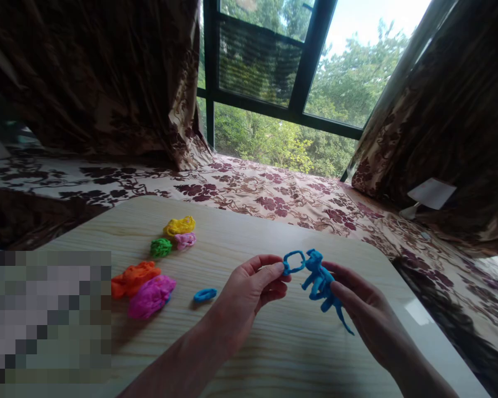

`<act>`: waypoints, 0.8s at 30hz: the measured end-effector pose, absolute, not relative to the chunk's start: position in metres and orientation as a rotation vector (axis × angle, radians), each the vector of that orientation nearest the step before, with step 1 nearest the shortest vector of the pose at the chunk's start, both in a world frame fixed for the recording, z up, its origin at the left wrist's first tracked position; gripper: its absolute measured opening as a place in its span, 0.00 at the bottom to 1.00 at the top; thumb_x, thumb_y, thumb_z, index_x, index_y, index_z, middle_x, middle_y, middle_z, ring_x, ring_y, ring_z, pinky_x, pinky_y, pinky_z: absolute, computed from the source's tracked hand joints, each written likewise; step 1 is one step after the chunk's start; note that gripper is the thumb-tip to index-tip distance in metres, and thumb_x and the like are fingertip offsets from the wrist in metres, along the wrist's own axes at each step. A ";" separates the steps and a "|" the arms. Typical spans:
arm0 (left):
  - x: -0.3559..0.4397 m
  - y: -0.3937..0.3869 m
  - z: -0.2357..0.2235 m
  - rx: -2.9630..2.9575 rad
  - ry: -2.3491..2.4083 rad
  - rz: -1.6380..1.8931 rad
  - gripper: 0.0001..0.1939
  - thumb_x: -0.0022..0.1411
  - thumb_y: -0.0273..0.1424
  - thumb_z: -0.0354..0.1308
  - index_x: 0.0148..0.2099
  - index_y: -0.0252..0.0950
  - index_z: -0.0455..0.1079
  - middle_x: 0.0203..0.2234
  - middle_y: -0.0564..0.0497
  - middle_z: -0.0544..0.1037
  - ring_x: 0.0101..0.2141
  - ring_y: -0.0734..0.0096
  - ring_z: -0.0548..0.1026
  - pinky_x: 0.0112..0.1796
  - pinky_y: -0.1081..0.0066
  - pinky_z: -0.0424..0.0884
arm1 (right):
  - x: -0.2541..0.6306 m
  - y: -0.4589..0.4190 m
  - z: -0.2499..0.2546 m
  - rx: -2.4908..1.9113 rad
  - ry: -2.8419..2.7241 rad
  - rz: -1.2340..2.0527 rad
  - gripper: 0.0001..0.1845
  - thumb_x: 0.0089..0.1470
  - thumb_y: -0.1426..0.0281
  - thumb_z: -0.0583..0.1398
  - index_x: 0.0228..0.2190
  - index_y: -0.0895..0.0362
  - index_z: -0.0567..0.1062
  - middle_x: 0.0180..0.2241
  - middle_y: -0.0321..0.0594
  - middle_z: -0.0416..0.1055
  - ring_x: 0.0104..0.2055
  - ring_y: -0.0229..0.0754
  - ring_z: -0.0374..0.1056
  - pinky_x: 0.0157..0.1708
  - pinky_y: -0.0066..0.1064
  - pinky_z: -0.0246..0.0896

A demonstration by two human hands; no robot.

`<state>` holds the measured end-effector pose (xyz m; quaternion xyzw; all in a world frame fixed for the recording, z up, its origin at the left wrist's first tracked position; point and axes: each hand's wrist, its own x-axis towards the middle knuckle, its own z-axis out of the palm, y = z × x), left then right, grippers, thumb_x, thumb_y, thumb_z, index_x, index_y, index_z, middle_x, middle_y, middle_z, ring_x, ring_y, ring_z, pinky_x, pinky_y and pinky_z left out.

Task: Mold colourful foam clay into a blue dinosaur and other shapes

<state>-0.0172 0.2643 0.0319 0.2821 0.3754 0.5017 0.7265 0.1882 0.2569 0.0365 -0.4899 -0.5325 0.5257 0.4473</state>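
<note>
Between thumb and fingers, my left hand [259,282] pinches a thin blue clay ring [294,262] by its left side. My right hand [359,296] grips a blue clay animal figure [321,279] with several legs and a long thin tail hanging down to the right. The figure's head is close to the ring's right edge; whether they touch I cannot tell. A second, thicker blue clay ring [205,294] lies on the table just left of my left wrist.
Yellow [180,225], light pink [185,240], green [161,247], orange [135,279] and magenta [151,297] clay lumps lie on the left of the wooden table [240,232]. Behind are a flower-patterned cloth [274,190], a small white lamp [431,193], curtains and a window. Pixelation hides the lower left.
</note>
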 end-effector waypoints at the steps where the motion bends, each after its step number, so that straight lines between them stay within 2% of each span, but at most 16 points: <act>1: -0.017 0.264 0.031 0.625 0.821 1.099 0.12 0.54 0.32 0.59 0.41 0.34 0.69 0.29 0.48 0.76 0.27 0.76 0.73 0.33 0.74 0.69 | 0.188 0.257 0.036 -1.197 -1.281 1.322 0.22 0.51 0.62 0.60 0.48 0.53 0.70 0.44 0.44 0.73 0.43 0.48 0.70 0.42 0.39 0.66; 8: -0.013 0.264 0.029 0.690 0.808 1.032 0.11 0.55 0.32 0.58 0.40 0.32 0.70 0.31 0.46 0.76 0.28 0.76 0.72 0.36 0.72 0.68 | 0.186 0.258 0.034 -1.096 -1.133 1.462 0.20 0.52 0.61 0.59 0.47 0.54 0.71 0.43 0.46 0.73 0.44 0.47 0.70 0.42 0.37 0.65; 13: -0.014 0.263 0.030 0.704 0.828 1.031 0.10 0.55 0.32 0.58 0.39 0.33 0.70 0.30 0.49 0.75 0.28 0.77 0.71 0.36 0.72 0.68 | 0.190 0.258 0.030 -1.142 -1.189 1.325 0.17 0.52 0.65 0.60 0.45 0.53 0.72 0.42 0.42 0.74 0.43 0.45 0.70 0.42 0.34 0.65; 17: -0.014 0.263 0.033 0.732 0.905 1.083 0.11 0.54 0.33 0.59 0.39 0.33 0.69 0.29 0.49 0.75 0.28 0.76 0.71 0.35 0.72 0.68 | 0.192 0.254 0.035 -1.172 -1.258 1.275 0.16 0.51 0.65 0.60 0.44 0.52 0.74 0.41 0.40 0.75 0.41 0.45 0.70 0.39 0.33 0.67; 24: -0.011 0.264 0.029 1.033 1.016 1.198 0.10 0.52 0.34 0.60 0.36 0.34 0.69 0.30 0.51 0.77 0.33 0.73 0.72 0.36 0.74 0.67 | 0.183 0.248 0.045 -1.143 -1.346 1.495 0.14 0.52 0.66 0.60 0.42 0.54 0.76 0.37 0.41 0.75 0.37 0.42 0.70 0.36 0.31 0.67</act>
